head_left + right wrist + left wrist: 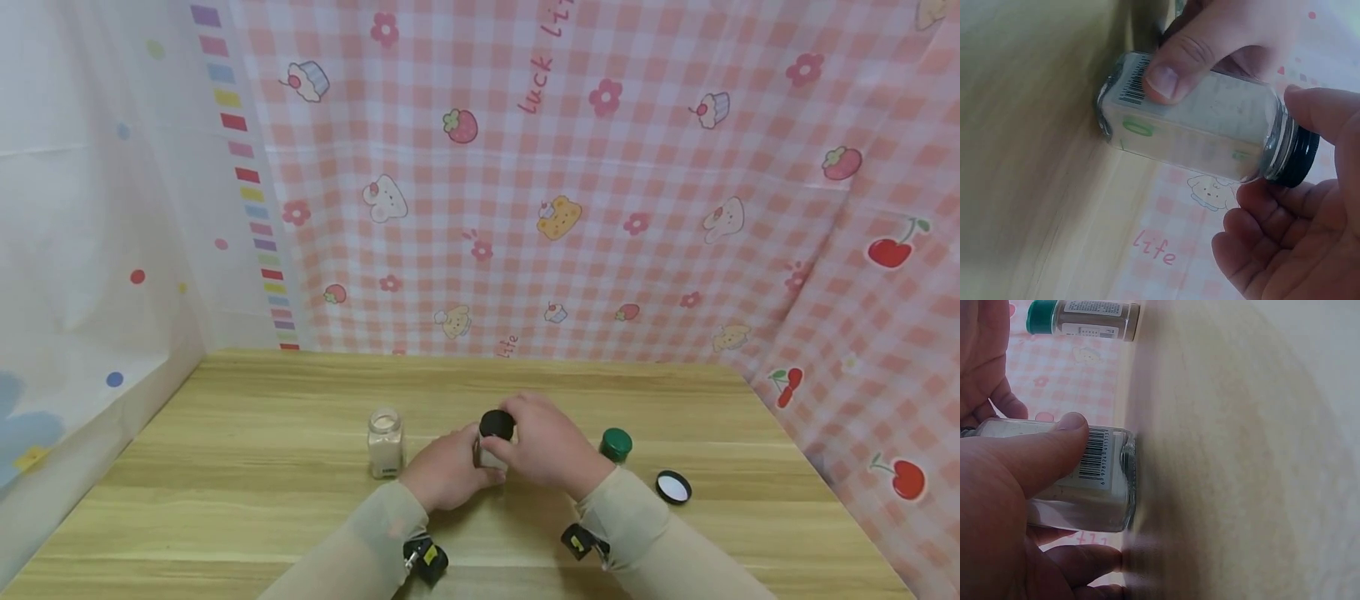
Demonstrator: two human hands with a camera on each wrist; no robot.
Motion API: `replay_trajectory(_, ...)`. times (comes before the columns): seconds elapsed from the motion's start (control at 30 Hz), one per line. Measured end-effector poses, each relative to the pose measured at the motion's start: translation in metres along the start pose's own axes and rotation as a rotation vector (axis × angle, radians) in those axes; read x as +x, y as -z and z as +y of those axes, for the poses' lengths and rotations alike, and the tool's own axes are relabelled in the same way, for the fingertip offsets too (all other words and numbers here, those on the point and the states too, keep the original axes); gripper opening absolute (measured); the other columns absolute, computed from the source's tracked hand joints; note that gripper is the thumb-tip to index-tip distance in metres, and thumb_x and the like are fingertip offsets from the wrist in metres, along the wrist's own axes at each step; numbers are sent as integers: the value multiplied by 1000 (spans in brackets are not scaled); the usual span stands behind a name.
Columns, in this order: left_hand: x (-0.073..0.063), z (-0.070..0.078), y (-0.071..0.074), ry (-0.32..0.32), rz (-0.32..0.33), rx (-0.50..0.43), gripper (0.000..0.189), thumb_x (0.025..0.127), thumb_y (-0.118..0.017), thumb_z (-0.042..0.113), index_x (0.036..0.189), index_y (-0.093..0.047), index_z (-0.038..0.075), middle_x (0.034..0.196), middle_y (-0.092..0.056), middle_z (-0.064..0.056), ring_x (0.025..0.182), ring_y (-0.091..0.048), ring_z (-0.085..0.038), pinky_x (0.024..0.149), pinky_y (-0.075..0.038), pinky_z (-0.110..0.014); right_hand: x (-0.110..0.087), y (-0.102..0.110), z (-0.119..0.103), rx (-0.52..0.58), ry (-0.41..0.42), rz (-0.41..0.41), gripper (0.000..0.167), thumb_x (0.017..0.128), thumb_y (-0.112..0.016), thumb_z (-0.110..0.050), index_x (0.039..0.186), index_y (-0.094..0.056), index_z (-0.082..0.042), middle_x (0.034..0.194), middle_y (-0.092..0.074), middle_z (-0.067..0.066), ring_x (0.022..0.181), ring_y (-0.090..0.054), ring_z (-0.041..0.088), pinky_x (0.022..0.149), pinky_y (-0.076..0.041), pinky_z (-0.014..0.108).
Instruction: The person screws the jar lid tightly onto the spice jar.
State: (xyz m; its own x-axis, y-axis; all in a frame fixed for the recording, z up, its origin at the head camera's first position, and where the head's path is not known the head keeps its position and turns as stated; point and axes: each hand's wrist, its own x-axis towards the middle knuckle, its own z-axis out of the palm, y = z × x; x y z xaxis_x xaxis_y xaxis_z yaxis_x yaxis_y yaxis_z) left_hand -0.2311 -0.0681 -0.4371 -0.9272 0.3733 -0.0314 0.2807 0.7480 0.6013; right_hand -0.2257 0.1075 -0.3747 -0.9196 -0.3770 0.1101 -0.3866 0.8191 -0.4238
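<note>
Head view: at the table's (225,508) middle, the left hand (450,469) grips a glass jar (492,459), partly hiding it; the right hand (551,442) pinches its black lid (497,423). Left wrist: a thumb (1054,450) overlaps the barcode label (1094,459). Right wrist: checked cloth (1179,281) reads "life".

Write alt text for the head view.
A person's left hand holds a glass jar while the right hand grips its black lid at a wood-grain table. At left stands an open jar of pale contents; at right, a green-capped bottle and a loose lid.
</note>
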Motion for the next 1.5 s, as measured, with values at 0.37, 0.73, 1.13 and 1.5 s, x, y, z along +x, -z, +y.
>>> replay_trajectory(0.37,0,2,2,3,-5,2,68,93,-79,45,150,-54,18,135,-72,-13,123,-68,-36,104,-54,-55,0,0,0,7,34,-32,43,97,-77,-30,127,-66,-2,127,-69,15,118,-62,29,100,-56,46)
replay_trajectory(0.73,-1,4,2,16,-1,4,72,93,-79,46,153,-51,18,136,-71,-16,125,-67,-37,104,-54,-56,3,0,0,-7,7,-31,35,95,-79,-33,116,-69,-6,114,-71,9,102,-64,22,89,-58,41)
replay_trajectory(1.13,-1,3,2,-1,-11,7,68,93,-78,45,151,-53,19,137,-71,-13,126,-67,-36,105,-53,-55,1,0,1,45,40,-15,51,94,-79,-31,133,-65,-1,128,-71,14,114,-68,26,98,-58,44)
replay_trajectory(1.5,-2,4,3,27,-19,-4,74,93,-79,47,155,-49,18,135,-71,-15,124,-67,-37,102,-54,-56,2,0,-2,55,1,-56,34,97,-76,-26,121,-67,-4,117,-69,10,101,-63,20,92,-58,41)
